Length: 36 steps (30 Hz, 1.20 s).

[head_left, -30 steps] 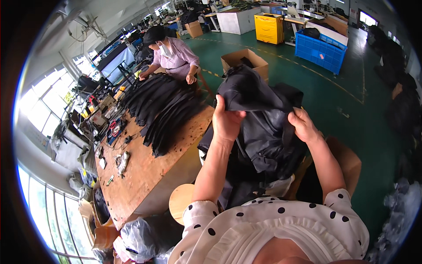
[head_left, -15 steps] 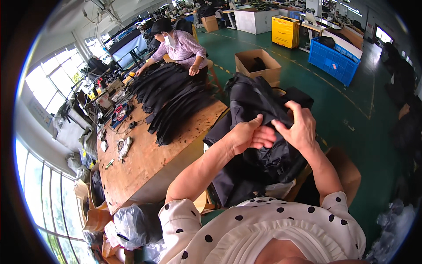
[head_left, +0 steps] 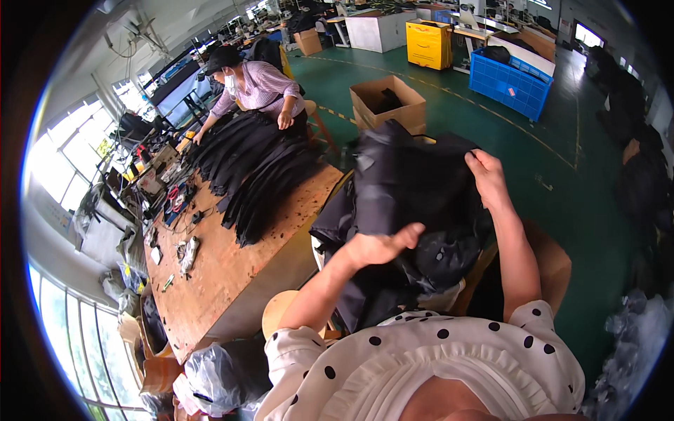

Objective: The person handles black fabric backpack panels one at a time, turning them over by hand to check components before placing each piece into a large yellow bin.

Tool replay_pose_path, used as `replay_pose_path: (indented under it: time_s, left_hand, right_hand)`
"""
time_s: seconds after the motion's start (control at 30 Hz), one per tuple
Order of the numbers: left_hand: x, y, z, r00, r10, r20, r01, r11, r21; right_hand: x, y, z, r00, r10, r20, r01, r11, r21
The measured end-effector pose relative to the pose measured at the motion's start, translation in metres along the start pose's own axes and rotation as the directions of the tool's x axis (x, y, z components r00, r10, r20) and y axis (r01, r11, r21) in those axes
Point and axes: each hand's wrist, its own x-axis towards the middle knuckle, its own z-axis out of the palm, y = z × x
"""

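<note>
I hold up a black garment [head_left: 411, 189] in front of me, above a heap of more black fabric [head_left: 393, 281]. My right hand [head_left: 484, 175] grips the garment's upper right edge. My left hand [head_left: 382, 245] lies flat against its lower middle, fingers together and pointing right. The garment's top left is blurred with motion. Below it the heap rests in a brown cardboard box [head_left: 551, 263] by my knees.
A wooden worktable [head_left: 232, 266] stands to my left with stacked black pieces [head_left: 260, 175] and small tools on it. A co-worker in a striped shirt [head_left: 256, 88] works at its far end. Cardboard box [head_left: 386, 105], yellow bin [head_left: 428, 43] and blue crate [head_left: 509, 84] stand on the green floor.
My hands have spread apart: the right went up and right with the garment's edge, the left dropped to its lower middle. The garment is now opened out wider.
</note>
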Motion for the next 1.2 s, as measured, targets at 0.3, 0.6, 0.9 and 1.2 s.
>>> replay_pose_path:
  time_s: [0.3,0.6,0.9,1.2]
  left_hand:
    - [0.017,-0.024,0.006,0.900,-0.084,-0.427,-0.338,0.485,-0.807]
    - [0.037,0.019,-0.019,0.856,-0.059,-0.513,-0.076,0.969,-0.236]
    - [0.064,0.050,-0.103,0.928,-0.085,-0.364,-0.116,0.860,-0.497]
    - [0.044,0.060,-0.054,0.906,-0.293,-0.304,0.267,0.955,-0.125]
  right_hand:
    - [0.006,-0.077,0.032,0.985,-0.158,-0.066,0.170,0.958,0.230]
    - [0.010,-0.107,0.052,0.841,-0.541,-0.017,0.502,0.792,-0.348]
    - [0.007,-0.070,0.031,0.900,-0.407,0.154,0.423,0.902,-0.085]
    - [0.023,-0.112,0.038,0.862,-0.506,-0.043,0.493,0.854,-0.166]
